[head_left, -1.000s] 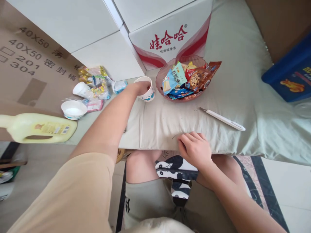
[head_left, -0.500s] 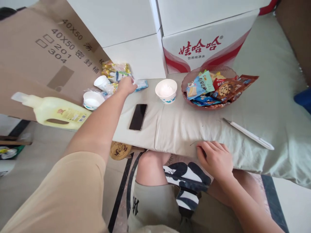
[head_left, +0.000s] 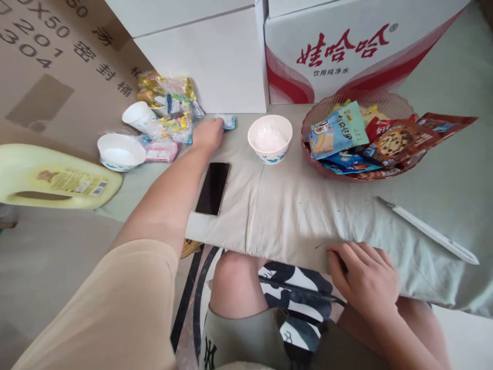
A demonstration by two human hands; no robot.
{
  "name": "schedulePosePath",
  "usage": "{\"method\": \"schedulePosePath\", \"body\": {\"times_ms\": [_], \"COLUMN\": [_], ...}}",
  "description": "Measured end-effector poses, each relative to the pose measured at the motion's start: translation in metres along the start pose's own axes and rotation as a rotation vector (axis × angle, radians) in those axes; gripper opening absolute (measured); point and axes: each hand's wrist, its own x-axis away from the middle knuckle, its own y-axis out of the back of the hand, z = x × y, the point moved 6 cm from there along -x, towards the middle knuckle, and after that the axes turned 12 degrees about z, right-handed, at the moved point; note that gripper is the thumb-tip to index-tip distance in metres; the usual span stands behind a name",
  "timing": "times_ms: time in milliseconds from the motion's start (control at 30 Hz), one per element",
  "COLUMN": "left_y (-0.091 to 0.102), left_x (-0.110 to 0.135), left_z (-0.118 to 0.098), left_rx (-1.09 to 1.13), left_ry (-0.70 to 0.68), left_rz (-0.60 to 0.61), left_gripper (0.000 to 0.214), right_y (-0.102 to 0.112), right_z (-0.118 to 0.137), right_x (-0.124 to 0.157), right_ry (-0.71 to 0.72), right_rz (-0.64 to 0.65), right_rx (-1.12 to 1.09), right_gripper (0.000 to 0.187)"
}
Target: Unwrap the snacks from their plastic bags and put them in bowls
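Note:
My left hand (head_left: 208, 134) reaches across the cloth, its fingers closed on a small blue snack packet (head_left: 229, 122). Most of that packet is hidden behind the fingers. Left of this hand lies a pile of wrapped snacks (head_left: 175, 123), gold, yellow and blue, with a pink packet (head_left: 162, 151) in front. A white paper bowl (head_left: 270, 139) stands to its right. At the cloth's front edge rests my right hand (head_left: 365, 277), fingers curled loosely with nothing seen in them.
A black phone (head_left: 213, 188) lies nearby. Right stand a pink bowl (head_left: 346, 172) of snack packets and a white-handled knife (head_left: 433, 231). A tipped paper cup (head_left: 138, 118), another paper bowl (head_left: 121, 153) and a yellow bottle (head_left: 61, 177) are left. Boxes (head_left: 208, 64) stand behind.
My left hand has come onto the blue packet, which earlier lay uncovered to its right. The view has drawn closer. My right hand stays at the front edge.

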Motion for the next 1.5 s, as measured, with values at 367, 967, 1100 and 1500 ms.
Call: {"method": "schedulePosePath", "body": {"times_ms": [367,967,1100,1500], "left_y": [0.037,-0.028,-0.025,-0.055], "left_x": [0.175,0.256,0.264,0.307], "left_z": [-0.094,-0.215,-0.216,-0.241], "left_rx": [0.497,0.717,0.718,0.665], "left_ry": [-0.339,-0.416,-0.411,-0.535], "left_rz": [-0.185,0.064,-0.061,-0.118], "left_gripper": [0.025,0.031,0.017,0.020], "right_y": [-0.002,-0.009,-0.011,-0.008], "right_z": [-0.004,-0.017,-0.017,-0.020], "right_x": [0.007,0.008,0.006,0.009], "right_ry": [-0.052,-0.130,-0.139,-0.133], "right_rz": [0.054,0.188,0.193,0.206], "right_rx": [-0.095,-0.205,-0.213,-0.211], "right_gripper": [0.023,0.035,0.034,0.038]}}
